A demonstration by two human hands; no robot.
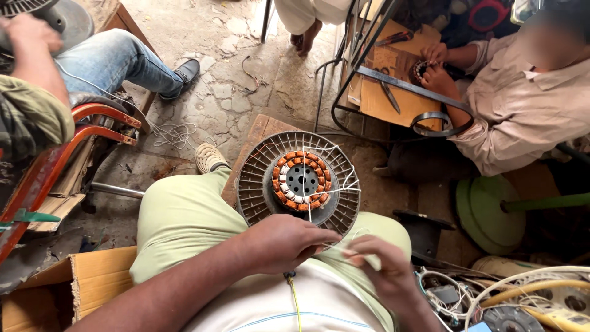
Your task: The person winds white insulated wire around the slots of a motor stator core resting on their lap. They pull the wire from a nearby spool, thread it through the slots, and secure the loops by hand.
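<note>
A round grey fan motor housing (258, 184) rests on my knees, with a ring of copper windings (289, 161) at its centre. White thread (335, 178) runs from the windings across the housing toward my hands. My left hand (289, 241) is closed at the housing's near rim, pinching the thread. Just to its right, my right hand (378, 265) also pinches the white thread between thumb and fingers. My legs in light green trousers (184, 215) lie under the housing.
A person in a beige shirt (522, 104) at the upper right handles another winding on cardboard. Another person in jeans (117, 58) sits upper left near a red metal frame (55, 154). Cables and motor parts (522, 295) lie lower right; a cardboard box (92, 283) lower left.
</note>
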